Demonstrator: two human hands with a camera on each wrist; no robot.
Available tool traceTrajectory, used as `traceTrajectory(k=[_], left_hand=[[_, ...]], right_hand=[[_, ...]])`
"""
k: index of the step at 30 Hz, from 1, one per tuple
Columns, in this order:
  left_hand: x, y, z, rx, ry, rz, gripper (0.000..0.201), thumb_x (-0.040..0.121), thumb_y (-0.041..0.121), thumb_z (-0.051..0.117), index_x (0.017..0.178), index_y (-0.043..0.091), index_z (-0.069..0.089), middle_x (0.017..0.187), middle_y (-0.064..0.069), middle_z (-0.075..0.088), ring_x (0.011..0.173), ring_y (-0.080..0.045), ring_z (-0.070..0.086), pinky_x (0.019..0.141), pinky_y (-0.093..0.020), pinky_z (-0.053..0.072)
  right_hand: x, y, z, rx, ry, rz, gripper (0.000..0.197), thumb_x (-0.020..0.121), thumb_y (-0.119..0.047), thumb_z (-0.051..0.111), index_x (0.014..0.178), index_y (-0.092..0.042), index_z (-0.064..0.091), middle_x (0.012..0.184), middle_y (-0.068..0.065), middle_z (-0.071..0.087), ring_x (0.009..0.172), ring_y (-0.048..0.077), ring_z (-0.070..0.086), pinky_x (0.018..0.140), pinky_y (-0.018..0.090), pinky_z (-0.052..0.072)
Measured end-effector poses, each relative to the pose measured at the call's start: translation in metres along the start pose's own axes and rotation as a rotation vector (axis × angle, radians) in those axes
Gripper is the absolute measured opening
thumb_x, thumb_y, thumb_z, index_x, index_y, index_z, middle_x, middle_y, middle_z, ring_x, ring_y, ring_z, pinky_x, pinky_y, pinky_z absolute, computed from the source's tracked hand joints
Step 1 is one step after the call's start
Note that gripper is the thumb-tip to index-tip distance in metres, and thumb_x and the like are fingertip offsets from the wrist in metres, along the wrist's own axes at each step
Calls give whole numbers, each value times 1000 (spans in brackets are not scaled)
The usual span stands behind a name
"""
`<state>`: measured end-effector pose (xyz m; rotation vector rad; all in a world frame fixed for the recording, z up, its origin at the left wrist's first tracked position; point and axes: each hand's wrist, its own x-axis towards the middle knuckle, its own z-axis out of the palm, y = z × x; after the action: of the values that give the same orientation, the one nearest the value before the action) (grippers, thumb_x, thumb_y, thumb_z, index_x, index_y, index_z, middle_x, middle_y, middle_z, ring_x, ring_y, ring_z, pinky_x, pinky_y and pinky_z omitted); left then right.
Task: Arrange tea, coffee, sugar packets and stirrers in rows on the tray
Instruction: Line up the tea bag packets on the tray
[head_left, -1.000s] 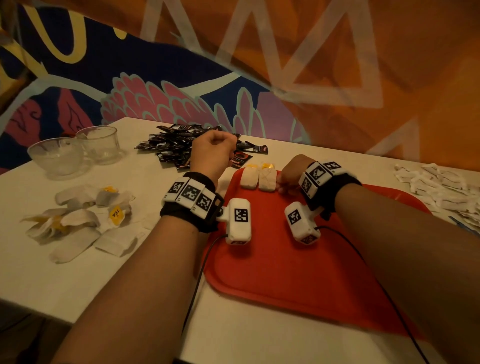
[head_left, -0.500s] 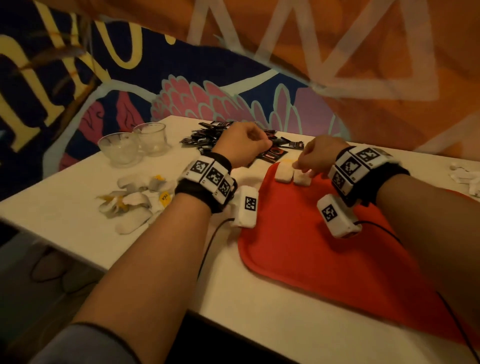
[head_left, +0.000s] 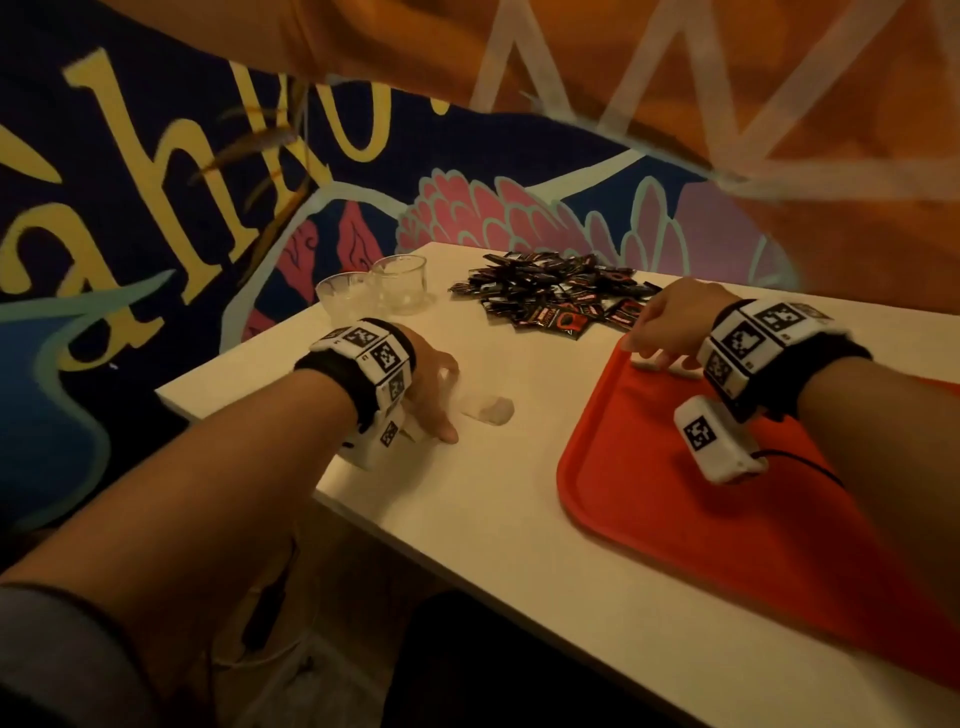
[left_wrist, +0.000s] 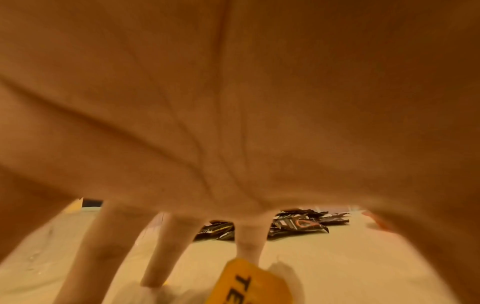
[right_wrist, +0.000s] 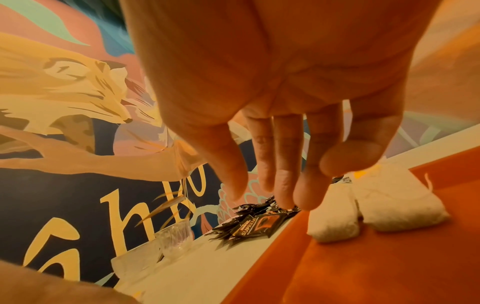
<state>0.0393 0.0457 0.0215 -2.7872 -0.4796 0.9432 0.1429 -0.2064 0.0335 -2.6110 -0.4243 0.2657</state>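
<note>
My left hand (head_left: 431, 384) hovers, fingers spread and holding nothing, over loose tea bags (left_wrist: 249, 286) near the table's (head_left: 498, 499) left edge; one bag lies directly beneath my fingertips (left_wrist: 153, 281), its yellow tag toward my wrist, so this hand is much the nearer. I cannot tell its long axis. My right hand (right_wrist: 272, 123) hangs with relaxed, empty fingers above two tea bags (right_wrist: 376, 207) lying side by side, touching, at the tray's (head_left: 649, 499) far left corner. The bags are soft, pillowy white paper; the tray is smooth red plastic. Glossy black coffee sachets (head_left: 556, 296) are heaped at the table's far edge.
</note>
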Motion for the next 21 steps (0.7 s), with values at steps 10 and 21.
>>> traceTrajectory(k=[10, 21], left_hand=[[11, 6, 6, -141, 237, 194, 63, 82, 27, 81, 134, 38, 47, 98, 6, 54, 74, -8, 54, 55, -22, 47], [19, 20, 4, -217, 432, 322, 19, 85, 22, 74, 101, 29, 65, 107, 4, 57, 99, -19, 54, 77, -26, 39]], right_hand=[[-4, 5, -3, 30, -15, -4, 25, 86, -31, 75, 102, -13, 70, 91, 0, 73, 85, 14, 70, 83, 36, 57], [-8, 10, -6, 78, -18, -8, 24, 84, -28, 76, 102, -13, 70, 90, 0, 72, 84, 14, 70, 85, 38, 57]])
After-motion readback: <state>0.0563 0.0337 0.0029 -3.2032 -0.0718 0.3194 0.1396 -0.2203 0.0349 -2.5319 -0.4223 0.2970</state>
